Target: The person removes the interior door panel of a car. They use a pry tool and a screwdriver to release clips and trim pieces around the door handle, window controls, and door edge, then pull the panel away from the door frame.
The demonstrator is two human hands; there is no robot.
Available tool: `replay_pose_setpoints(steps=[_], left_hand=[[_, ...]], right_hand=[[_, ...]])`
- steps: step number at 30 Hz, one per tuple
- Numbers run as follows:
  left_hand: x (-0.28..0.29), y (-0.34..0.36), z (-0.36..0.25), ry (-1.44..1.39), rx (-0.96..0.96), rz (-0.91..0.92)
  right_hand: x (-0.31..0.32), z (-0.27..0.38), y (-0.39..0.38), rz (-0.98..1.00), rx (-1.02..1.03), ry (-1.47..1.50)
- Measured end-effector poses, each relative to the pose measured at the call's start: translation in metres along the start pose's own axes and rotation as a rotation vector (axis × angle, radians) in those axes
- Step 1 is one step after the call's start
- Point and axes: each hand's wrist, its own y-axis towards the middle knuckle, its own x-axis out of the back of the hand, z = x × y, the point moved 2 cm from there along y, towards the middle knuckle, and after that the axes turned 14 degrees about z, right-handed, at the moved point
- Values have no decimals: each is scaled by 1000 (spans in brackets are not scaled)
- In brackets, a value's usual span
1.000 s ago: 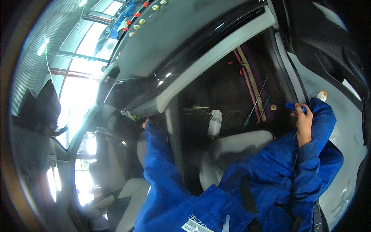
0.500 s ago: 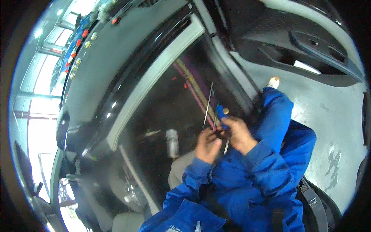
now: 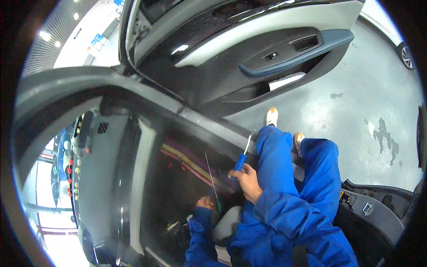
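Observation:
My right hand [image 3: 247, 180] is closed around a screwdriver with a blue handle [image 3: 240, 163]. Its metal shaft points up and away, toward the door sill. Lower and further left, inside the car, my left hand [image 3: 205, 203] is closed at a second, slimmer screwdriver with a dark green handle [image 3: 218, 205]. That one's long thin shaft slants up and to the left. Part of the left hand's grip is dim and hard to see. Beneath both hands lies the dark car floor, crossed by pink and yellow strips [image 3: 187, 163].
The open car door [image 3: 307, 46] stands beyond me, with white paper [image 3: 287, 81] in its pocket. The dashboard [image 3: 104, 178] is at left, with small figures along it. My legs extend over the sill [image 3: 222, 129]. A white car [image 3: 391, 26] stands at far right.
My view has swung toward the open door. My hands have moved apart, the left one lower into the car. The blue-handled screwdriver's shaft now points away from me.

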Motion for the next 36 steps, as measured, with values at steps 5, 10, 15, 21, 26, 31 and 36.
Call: replay_pose_setpoints(steps=[5,10,15,21,26,31,36], left_hand=[[0,84,98,613,303,-184],[12,134,19,792,72,-628],[19,147,-289,94,-653,-745],[-90,206,-649,869,-1293,-456],[-129,289,-709,1174,-894,-467],[-120,332,-719,1203,-902,-750],[-102,370,-749,1201,-753,-724]], right_hand=[[12,8,4,-9,-13,-37],[13,28,-8,-19,46,92],[49,74,-28,-334,317,370],[114,106,-37,-488,439,346],[172,112,-25,-765,471,382],[178,104,17,-699,479,322],[180,99,27,-756,230,-306]])
